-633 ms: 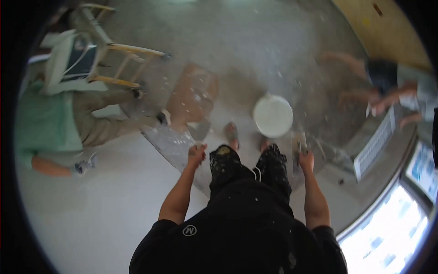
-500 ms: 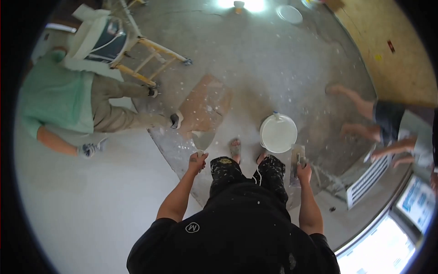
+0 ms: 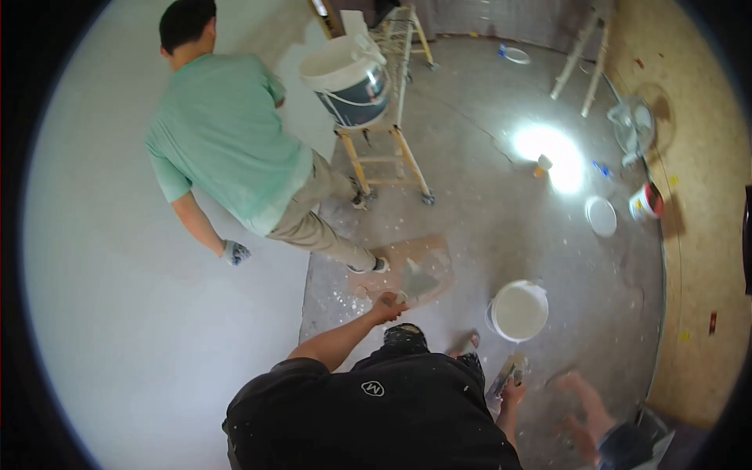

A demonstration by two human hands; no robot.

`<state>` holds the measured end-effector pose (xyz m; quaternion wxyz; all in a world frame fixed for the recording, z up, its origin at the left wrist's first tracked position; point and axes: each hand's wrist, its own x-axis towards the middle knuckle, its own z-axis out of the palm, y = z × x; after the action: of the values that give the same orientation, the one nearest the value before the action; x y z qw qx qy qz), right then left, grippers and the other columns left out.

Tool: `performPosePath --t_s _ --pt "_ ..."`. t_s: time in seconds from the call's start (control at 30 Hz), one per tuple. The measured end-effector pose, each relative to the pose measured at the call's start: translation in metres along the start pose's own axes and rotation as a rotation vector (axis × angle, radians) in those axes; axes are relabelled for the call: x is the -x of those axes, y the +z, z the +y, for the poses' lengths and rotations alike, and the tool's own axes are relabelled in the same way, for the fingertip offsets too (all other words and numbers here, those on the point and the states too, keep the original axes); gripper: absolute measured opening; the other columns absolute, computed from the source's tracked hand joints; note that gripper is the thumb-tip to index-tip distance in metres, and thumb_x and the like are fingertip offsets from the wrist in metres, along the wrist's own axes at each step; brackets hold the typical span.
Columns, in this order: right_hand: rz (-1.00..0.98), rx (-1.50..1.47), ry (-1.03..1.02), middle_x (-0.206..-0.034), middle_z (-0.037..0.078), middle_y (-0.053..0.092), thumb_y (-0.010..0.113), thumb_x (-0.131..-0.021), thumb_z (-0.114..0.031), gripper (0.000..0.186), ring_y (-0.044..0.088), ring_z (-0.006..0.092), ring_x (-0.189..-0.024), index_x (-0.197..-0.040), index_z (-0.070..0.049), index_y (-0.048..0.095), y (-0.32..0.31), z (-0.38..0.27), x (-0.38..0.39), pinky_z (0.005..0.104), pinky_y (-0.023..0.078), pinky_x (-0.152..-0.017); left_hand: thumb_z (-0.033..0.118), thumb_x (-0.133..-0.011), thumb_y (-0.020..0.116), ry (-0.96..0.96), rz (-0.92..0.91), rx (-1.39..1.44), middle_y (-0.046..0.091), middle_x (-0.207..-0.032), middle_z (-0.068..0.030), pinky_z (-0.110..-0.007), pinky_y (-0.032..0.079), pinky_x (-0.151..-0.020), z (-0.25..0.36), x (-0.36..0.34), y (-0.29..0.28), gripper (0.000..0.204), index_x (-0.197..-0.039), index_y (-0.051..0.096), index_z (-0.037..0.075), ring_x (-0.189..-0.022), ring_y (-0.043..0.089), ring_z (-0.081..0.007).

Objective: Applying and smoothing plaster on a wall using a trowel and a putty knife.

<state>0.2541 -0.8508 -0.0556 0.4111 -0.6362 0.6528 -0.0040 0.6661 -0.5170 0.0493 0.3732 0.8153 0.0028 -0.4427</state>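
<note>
My left hand (image 3: 387, 308) is closed around the handle of a wide, triangular putty knife (image 3: 420, 280), its pale blade out ahead over a brown sheet on the floor. Low on the right, my right hand (image 3: 512, 392) grips a rectangular plastering trowel (image 3: 499, 381) by its handle, with the blade beside my leg. A round white bucket (image 3: 522, 311) stands on the floor ahead of the trowel, apart from both hands. Something whitish shows inside it.
A co-worker in a green shirt (image 3: 227, 133) stands at the left by a scaffold (image 3: 384, 157) bearing a large bucket (image 3: 352, 98). Another person's legs (image 3: 587, 407) are at lower right. A lit lamp (image 3: 542, 164), lid (image 3: 601, 216) and fan (image 3: 631, 125) sit farther off.
My view has turned, bringing the co-worker and scaffold nearer the middle. My left hand has reached farther forward with the putty knife. Both tools stay in my hands.
</note>
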Motion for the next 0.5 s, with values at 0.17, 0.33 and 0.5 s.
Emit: performPosePath --t_s 0.17,0.33,0.5 --pt "-0.071 0.165 -0.172 -0.081 0.021 0.068 0.074 -0.081 -0.038 0.048 0.069 0.0338 -0.072 -0.094 0.007 0.061 -0.001 -0.068 -0.12 0.0448 0.053 -0.067 0.039 -0.083 0.075 0.23 0.078 0.05 0.059 -0.06 -0.0034 -0.028 0.042 -0.044 0.077 0.003 0.008 0.037 -0.078 0.064 0.004 -0.047 0.054 -0.0131" --pt "-0.167 0.124 -0.258 -0.074 0.019 0.067 0.073 -0.083 -0.037 0.047 0.066 0.0281 -0.058 -0.094 0.006 0.06 0.038 -0.213 -0.235 0.0404 0.053 -0.055 0.046 -0.084 0.072 0.223 0.068 0.036 0.062 -0.062 -0.0049 -0.031 0.046 -0.053 0.174 -0.029 -0.043 0.045 -0.08 0.067 0.002 -0.053 0.059 -0.0146" --pt "-0.118 0.159 -0.332 -0.071 0.015 0.066 0.075 -0.082 -0.034 0.044 0.064 0.0246 -0.055 -0.092 0.005 0.059 0.107 -0.345 -0.269 0.0375 0.051 -0.048 0.042 -0.088 0.069 0.31 0.078 0.138 0.062 -0.065 -0.0044 -0.028 0.046 -0.053 0.26 -0.091 -0.122 0.04 -0.089 0.064 0.002 -0.057 0.059 -0.0118"
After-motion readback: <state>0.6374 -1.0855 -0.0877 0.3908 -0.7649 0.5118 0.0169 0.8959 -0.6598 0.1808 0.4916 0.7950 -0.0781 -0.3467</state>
